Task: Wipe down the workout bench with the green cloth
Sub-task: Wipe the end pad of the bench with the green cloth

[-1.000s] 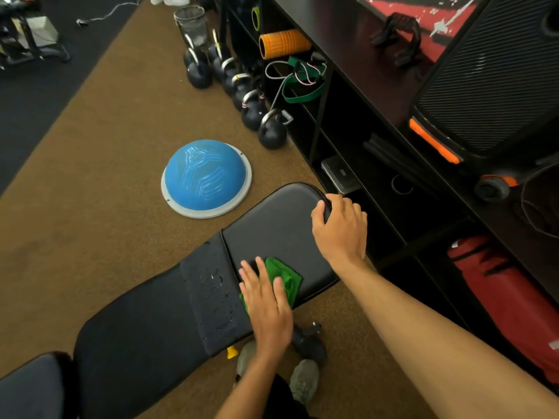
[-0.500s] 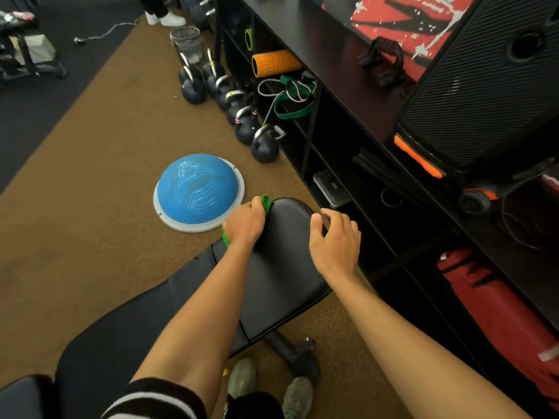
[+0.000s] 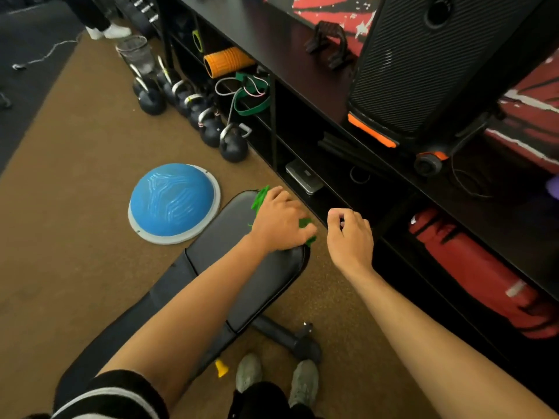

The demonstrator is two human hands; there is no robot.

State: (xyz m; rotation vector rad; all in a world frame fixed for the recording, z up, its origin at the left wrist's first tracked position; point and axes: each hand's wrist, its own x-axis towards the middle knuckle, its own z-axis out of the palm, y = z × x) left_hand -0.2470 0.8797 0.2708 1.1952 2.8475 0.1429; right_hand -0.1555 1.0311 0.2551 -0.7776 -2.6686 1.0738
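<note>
We see the bench (image 3: 242,267) running from the lower left of the frame toward the centre, with the cloth (image 3: 260,199) on its far end under our left hand (image 3: 279,223). Our right hand (image 3: 351,237) sits just right of the bench, off its edge. The dome trainer (image 3: 174,204) lies left of the bench end, kettlebells (image 3: 208,122) above it, shelving (image 3: 348,164) along the right

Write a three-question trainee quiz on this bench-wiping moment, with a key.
1. True or false: the right hand grips the black padded workout bench.
2. Which hand presses the crumpled green cloth?
3. The blue dome-shaped balance trainer lies: A) on the shelf, B) on the floor beside the bench's end, C) on the bench.

Key: 1 false, it hovers off the bench's edge; 2 the left hand; 3 B.
</note>
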